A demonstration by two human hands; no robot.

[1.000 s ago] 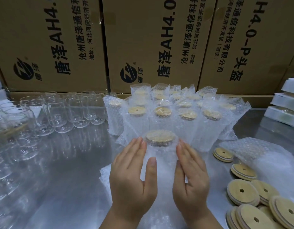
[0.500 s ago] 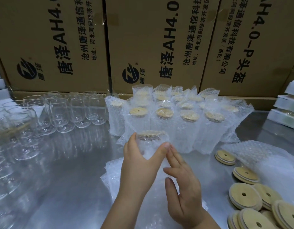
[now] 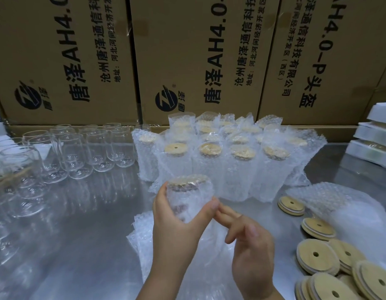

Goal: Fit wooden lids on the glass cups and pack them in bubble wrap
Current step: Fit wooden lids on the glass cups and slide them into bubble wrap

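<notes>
My left hand (image 3: 174, 221) grips a glass cup with a wooden lid, sleeved in bubble wrap (image 3: 188, 197), and holds it above the steel table. My right hand (image 3: 246, 250) sits just to its right, fingers loosely extended, fingertips near the left thumb; it holds nothing. More bubble wrap (image 3: 144, 241) lies under both hands. Behind stand several wrapped, lidded cups (image 3: 231, 161) in rows. Bare glass cups (image 3: 83, 152) fill the left side. Loose wooden lids (image 3: 317, 256) lie at the right.
Large cardboard boxes (image 3: 187, 57) form a wall along the table's back. A heap of bubble wrap bags (image 3: 339, 204) lies at the right behind the lids. White foam-like stacks (image 3: 376, 137) sit at the far right edge. The steel table (image 3: 79, 245) is reflective.
Both hands were flat around the wrapped cup on the table. My left hand took hold of it and lifted it; my right hand came off it and dropped lower right.
</notes>
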